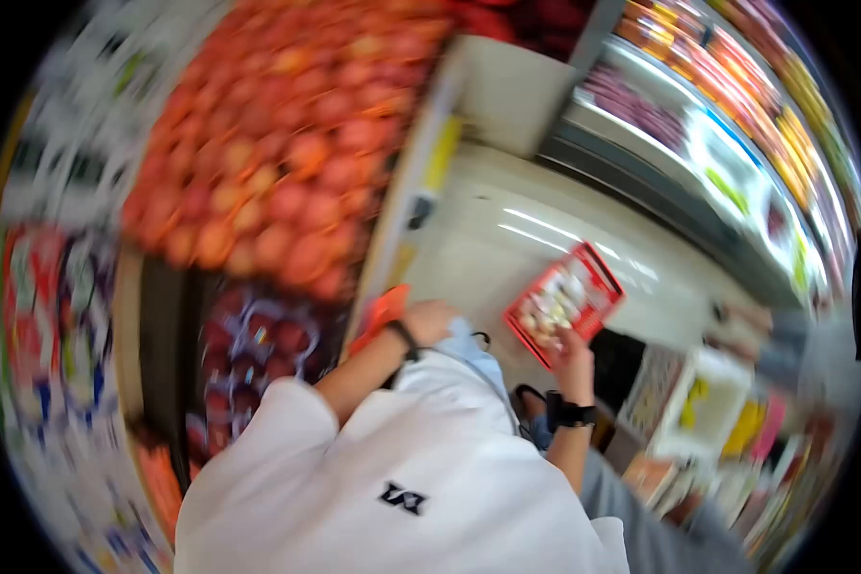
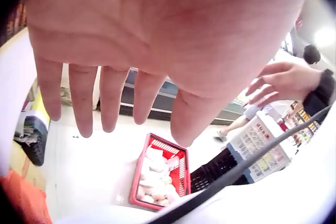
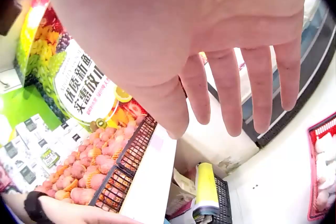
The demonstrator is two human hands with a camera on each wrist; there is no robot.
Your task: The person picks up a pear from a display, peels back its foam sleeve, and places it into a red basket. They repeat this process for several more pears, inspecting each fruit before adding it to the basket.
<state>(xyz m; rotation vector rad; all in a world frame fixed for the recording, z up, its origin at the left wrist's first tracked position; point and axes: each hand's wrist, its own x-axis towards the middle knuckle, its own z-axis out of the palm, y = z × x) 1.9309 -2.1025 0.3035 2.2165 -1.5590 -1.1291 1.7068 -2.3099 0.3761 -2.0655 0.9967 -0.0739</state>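
The left hand (image 1: 430, 322), with a dark band at its wrist, hangs at the edge of the fruit display; in the left wrist view the same hand (image 2: 157, 40) has its fingers extended and holds nothing. The right hand (image 1: 572, 359), below a black watch, appears over the near edge of a red basket (image 1: 598, 316) in the head view. The right wrist view shows that hand (image 3: 210, 40) with straight, spread fingers and nothing in them. Pale round produce (image 2: 152, 179) lies inside the basket on the floor.
Reddish fruit (image 1: 258, 172) fills the display at left, above packed dark fruit (image 1: 258, 335). A refrigerated shelf (image 1: 631, 105) runs along the right. Black and white crates (image 2: 260, 145) stand beside the basket. Another person (image 1: 813, 354) is at far right. A yellow box (image 3: 206, 182) stands near the display base.
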